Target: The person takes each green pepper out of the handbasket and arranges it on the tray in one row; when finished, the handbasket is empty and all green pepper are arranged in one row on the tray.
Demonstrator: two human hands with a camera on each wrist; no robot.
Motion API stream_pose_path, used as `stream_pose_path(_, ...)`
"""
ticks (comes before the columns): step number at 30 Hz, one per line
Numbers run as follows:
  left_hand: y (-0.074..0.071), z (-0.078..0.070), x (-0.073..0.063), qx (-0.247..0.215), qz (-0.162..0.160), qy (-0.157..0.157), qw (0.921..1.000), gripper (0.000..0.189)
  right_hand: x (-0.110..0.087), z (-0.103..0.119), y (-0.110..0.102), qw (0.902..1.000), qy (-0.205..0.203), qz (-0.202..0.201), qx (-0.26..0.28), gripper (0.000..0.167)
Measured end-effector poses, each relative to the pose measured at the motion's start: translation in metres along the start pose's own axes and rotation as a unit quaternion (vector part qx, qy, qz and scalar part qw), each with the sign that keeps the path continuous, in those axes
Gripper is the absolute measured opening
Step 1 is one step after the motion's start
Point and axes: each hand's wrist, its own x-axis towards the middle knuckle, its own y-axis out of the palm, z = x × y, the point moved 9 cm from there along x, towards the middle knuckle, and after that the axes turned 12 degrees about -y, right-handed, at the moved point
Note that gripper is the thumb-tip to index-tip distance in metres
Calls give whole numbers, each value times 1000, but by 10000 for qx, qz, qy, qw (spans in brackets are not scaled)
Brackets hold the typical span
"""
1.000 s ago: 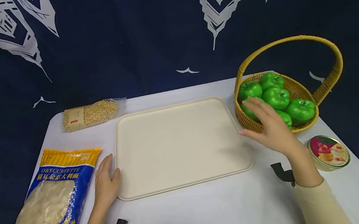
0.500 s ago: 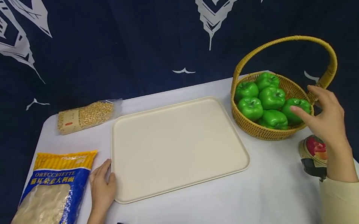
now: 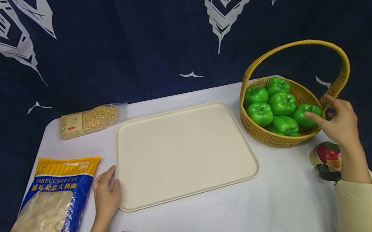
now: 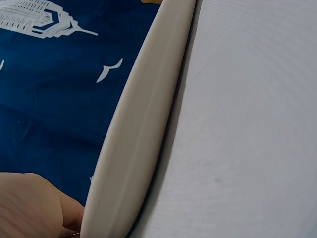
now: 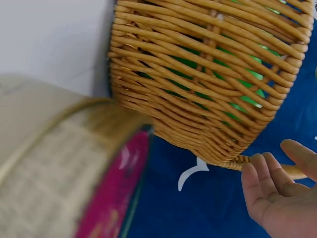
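Observation:
My right hand (image 3: 342,121) is at the right end of the wicker basket (image 3: 281,140), its fingertips at the foot of the arched handle (image 3: 335,88). Its thumb points over the rightmost green bell pepper (image 3: 304,116); in the right wrist view the fingers (image 5: 267,181) lie loosely bent beside the handle, with the thumb apart. Several green bell peppers fill the basket. My left hand (image 3: 106,193) rests at the left edge of the beige tray (image 3: 183,151), fingers nearly straight along the rim. The left wrist view has the tray's side (image 4: 133,134) beside that hand.
A blue and yellow orecchiette bag (image 3: 40,217) lies left of my left hand. Behind it is a clear bag of yellow kernels (image 3: 99,117). A round tin (image 3: 326,154) with a fruit label stands by my right wrist. A dark patterned cloth (image 3: 127,41) hangs behind the white table.
My right hand has moved right, from over the basket's left side to the foot of its handle, with the fingertips slightly lower now. My left hand stays at the tray.

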Motion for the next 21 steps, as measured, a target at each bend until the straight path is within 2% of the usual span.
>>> stream_pose_path(14, 1, 2, 1, -47, -26, -59, 10000, 44, 1, -11, 11, 9998, 118, 140, 126, 76)
stream_pose_path(21, 1, 2, 1, -49, -48, -24, 10000, 44, 1, -12, 13, 9998, -33, 70, 198, 76)
